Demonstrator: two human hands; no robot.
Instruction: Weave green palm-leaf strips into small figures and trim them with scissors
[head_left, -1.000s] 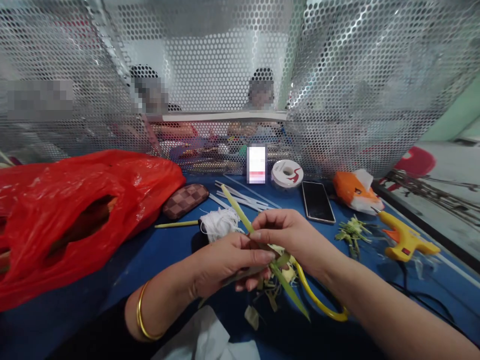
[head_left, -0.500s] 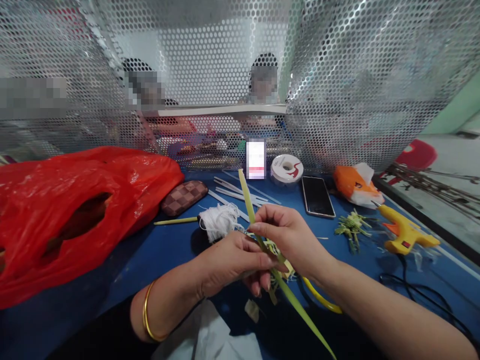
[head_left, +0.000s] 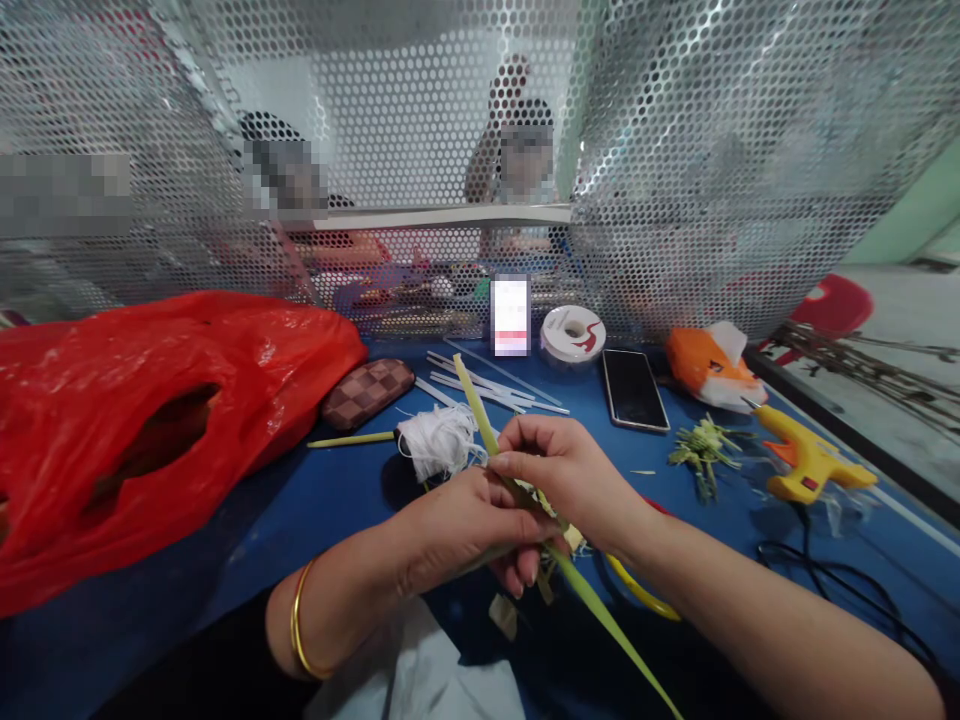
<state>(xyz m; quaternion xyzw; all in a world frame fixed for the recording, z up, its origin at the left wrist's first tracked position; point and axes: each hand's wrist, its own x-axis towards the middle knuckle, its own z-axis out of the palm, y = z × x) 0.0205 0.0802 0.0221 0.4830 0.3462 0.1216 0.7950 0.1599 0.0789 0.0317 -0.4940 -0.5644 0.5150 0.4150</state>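
A long, narrow green leaf strip [head_left: 609, 622] runs slantwise through both hands, its pale tip up beside the thread and its tail down to the lower right. My left hand [head_left: 487, 525] is closed on its middle, thumb on top. Just above, my right hand [head_left: 551, 465] pinches the strip between thumb and forefinger. Beyond my left hand lies a bundle of white thread [head_left: 436, 442]. Pale leaf scraps and part of a yellow handle-like curve [head_left: 641, 592] show under the hands, mostly hidden by them.
Left is a red plastic bag [head_left: 150, 400] by a checkered pouch [head_left: 367, 393]. White sticks [head_left: 495, 385], a ribbon spool [head_left: 573, 335] and a phone [head_left: 634, 390] lie farther back. At right are a green bundle [head_left: 705, 452], a tissue pack [head_left: 712, 368] and a corded yellow glue gun [head_left: 814, 460].
The strip's upper end has swung slightly left and lower, and my right hand has shifted a little left along with it. Behind the mesh, a person has raised an arm.
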